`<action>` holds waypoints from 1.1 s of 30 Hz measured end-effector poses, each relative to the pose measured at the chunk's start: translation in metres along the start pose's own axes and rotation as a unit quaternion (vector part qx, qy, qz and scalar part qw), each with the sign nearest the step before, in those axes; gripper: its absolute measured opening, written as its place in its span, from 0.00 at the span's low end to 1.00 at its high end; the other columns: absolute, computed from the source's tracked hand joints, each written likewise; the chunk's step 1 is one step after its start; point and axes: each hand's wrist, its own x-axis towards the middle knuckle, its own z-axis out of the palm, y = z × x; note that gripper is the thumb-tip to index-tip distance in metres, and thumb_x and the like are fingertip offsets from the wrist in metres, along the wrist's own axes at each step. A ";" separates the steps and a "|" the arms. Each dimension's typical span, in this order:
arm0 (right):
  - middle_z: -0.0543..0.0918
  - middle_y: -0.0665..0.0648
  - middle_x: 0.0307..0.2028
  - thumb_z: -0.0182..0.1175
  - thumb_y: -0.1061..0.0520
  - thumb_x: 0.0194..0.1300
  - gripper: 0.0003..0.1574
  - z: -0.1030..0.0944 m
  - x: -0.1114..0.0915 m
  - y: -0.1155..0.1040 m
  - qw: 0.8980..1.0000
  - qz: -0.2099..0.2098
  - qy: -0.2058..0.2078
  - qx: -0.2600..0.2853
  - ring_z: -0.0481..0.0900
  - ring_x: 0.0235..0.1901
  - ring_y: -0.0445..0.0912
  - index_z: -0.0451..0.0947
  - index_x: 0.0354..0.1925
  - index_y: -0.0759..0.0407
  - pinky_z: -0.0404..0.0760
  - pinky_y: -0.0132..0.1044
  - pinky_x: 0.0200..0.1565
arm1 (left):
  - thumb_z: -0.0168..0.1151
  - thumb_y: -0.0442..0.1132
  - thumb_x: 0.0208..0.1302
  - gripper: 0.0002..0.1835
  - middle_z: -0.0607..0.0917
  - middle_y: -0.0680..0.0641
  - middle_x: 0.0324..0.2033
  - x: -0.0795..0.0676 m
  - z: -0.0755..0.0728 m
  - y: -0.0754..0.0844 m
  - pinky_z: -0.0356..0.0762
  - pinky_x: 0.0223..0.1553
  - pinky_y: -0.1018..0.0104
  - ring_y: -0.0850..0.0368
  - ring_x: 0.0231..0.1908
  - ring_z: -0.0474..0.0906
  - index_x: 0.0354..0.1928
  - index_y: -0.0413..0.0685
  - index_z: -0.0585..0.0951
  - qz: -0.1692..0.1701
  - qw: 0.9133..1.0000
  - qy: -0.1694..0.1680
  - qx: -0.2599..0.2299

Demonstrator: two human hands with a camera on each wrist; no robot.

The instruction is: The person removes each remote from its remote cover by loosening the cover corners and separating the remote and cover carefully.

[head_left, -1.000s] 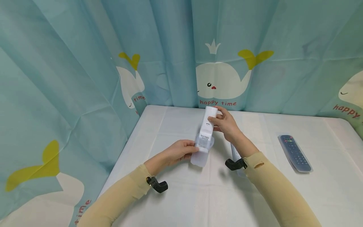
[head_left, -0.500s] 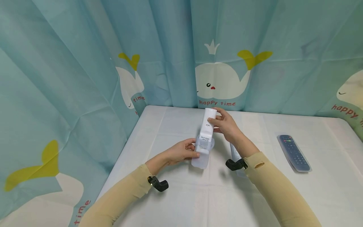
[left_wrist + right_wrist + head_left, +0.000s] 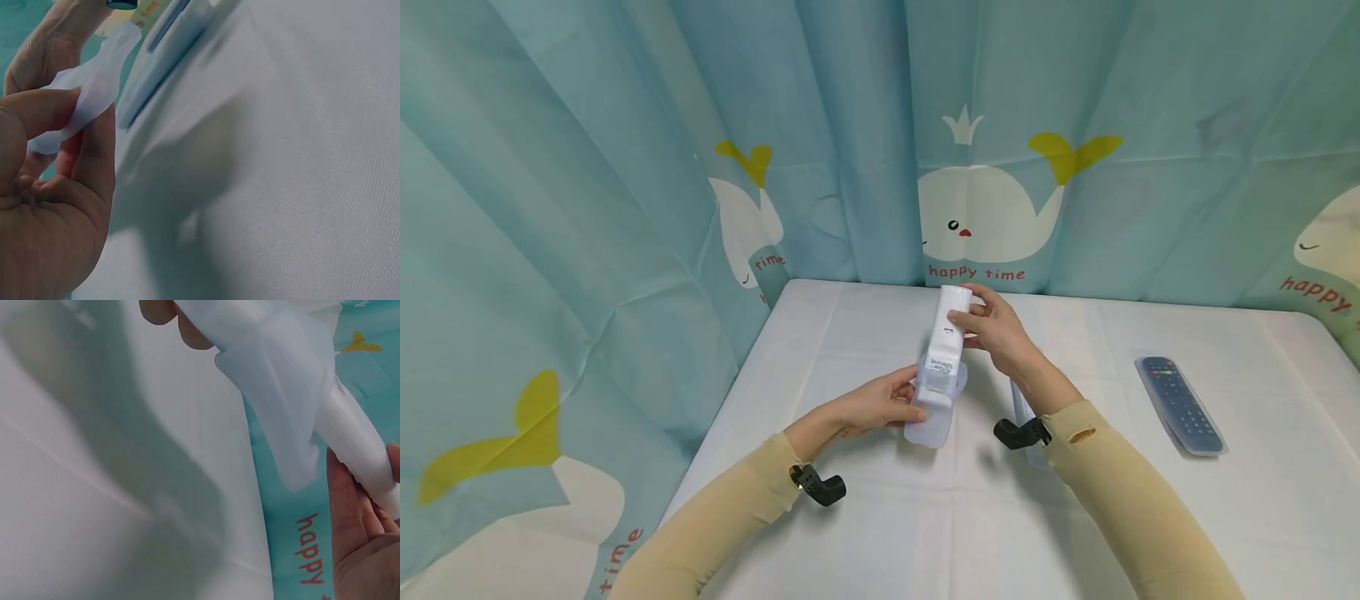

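Note:
A white remote control [image 3: 946, 332], its back facing up, slants in mid-air over the table. Its lower part sits inside a translucent silicone sleeve [image 3: 931, 428], whose far edge is bunched up around the remote. My right hand [image 3: 997, 332] grips the bare far end, thumb across the back. With thumb and fingers my left hand [image 3: 877, 403] pinches the sleeve near its closed end. In the left wrist view the soft sleeve [image 3: 100, 81] lies between thumb and fingers. The right wrist view shows a loose flap of sleeve [image 3: 281, 387] hanging beside the white remote [image 3: 356, 437].
At the right of the white table [image 3: 1285, 500] lies a dark-faced remote [image 3: 1182, 404] in a clear cover. Another pale remote [image 3: 1024, 407] is partly hidden under the right forearm. A blue whale-print curtain [image 3: 850, 142] hangs behind the table's back edge.
My left thumb has shifted down along the sleeve toward its closed end. Remote and sleeve have come slightly nearer to me; the right hand keeps its grip.

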 end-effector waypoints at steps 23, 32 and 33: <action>0.79 0.66 0.56 0.62 0.62 0.73 0.39 0.000 0.003 0.000 1.000 0.016 0.002 0.010 0.85 0.37 0.45 0.58 0.76 0.61 0.85 0.38 0.39 | 0.63 0.27 0.70 0.48 0.81 0.39 0.53 -0.006 -0.002 0.000 0.81 0.51 0.54 0.48 0.53 0.79 0.82 0.55 0.47 0.004 0.999 -0.043 0.025; 0.79 0.65 0.56 0.62 0.61 0.74 0.40 0.001 0.003 -0.001 1.000 0.012 0.009 0.016 0.85 0.37 0.44 0.57 0.77 0.59 0.85 0.37 0.40 | 0.61 0.25 0.69 0.47 0.77 0.38 0.61 -0.004 -0.001 -0.004 0.80 0.53 0.52 0.46 0.57 0.78 0.82 0.57 0.49 0.014 0.999 -0.033 0.011; 0.79 0.65 0.56 0.62 0.60 0.74 0.40 0.001 0.003 -0.001 1.000 0.011 0.013 0.018 0.85 0.37 0.44 0.57 0.77 0.58 0.85 0.37 0.40 | 0.61 0.26 0.70 0.46 0.77 0.38 0.62 -0.002 0.000 -0.005 0.80 0.53 0.52 0.46 0.58 0.78 0.82 0.57 0.50 0.013 1.000 -0.020 0.005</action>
